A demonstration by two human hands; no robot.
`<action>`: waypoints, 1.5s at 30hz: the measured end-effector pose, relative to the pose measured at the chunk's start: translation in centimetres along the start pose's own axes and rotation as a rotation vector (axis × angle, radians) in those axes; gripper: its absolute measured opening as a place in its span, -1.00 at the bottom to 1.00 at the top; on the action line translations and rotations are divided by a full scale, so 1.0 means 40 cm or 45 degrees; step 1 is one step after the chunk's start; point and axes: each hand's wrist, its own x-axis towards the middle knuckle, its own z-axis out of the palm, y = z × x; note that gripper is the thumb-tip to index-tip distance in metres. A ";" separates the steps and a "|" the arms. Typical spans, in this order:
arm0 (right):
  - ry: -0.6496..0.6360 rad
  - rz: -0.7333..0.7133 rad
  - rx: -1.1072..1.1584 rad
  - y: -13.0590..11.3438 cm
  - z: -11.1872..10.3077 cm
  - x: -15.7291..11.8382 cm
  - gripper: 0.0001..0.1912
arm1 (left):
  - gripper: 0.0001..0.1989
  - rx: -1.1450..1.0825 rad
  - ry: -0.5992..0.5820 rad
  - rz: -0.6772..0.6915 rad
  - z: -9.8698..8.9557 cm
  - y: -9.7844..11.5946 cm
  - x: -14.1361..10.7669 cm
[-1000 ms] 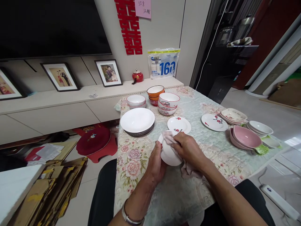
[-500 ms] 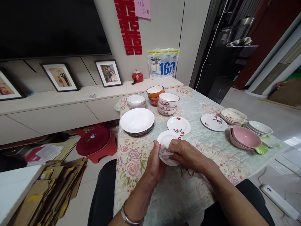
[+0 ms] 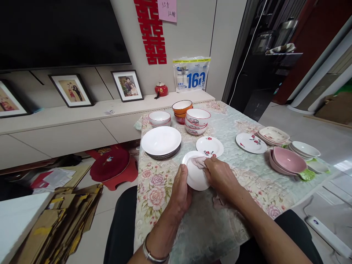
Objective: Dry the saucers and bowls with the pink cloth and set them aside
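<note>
A small white plate (image 3: 197, 178) is tilted up over the near part of the table, its left rim gripped by my left hand (image 3: 181, 192). My right hand (image 3: 222, 179) is closed on a pale pink cloth (image 3: 199, 161), which lies against the plate's upper face; more cloth hangs below that hand. Just beyond the held plate lies a white plate with red flowers (image 3: 213, 146). Another flowered plate (image 3: 250, 143) rests farther right. To the left stands a stack of larger white plates (image 3: 161, 140).
Behind are white bowls (image 3: 197, 117), orange bowls (image 3: 182, 107) and a pale bowl stack (image 3: 159, 118). Pink bowls (image 3: 289, 160), squarish dishes (image 3: 273, 135) and small white bowls (image 3: 304, 149) stand at the right on the flowered tablecloth (image 3: 156, 194). A red stool (image 3: 110, 165) is left of the table.
The cloth and my right hand have moved up and right across the plate, from its near left part to its upper part. The held plate's face is more exposed and slightly turned.
</note>
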 end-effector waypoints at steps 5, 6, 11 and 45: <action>-0.078 -0.160 0.221 -0.037 0.001 -0.015 -0.93 | -0.57 -0.013 -0.045 0.072 -0.005 -0.002 -0.002; -0.056 -0.202 0.293 -0.043 0.001 -0.014 -0.94 | -0.58 -0.025 -0.054 0.057 -0.006 -0.004 -0.003; -0.119 -0.416 0.493 -0.031 -0.013 -0.007 -0.92 | -0.56 -0.087 -0.064 0.004 -0.009 -0.007 -0.004; 0.316 0.051 0.656 0.035 0.042 0.037 -0.90 | -0.20 0.141 0.109 0.142 0.008 0.009 0.001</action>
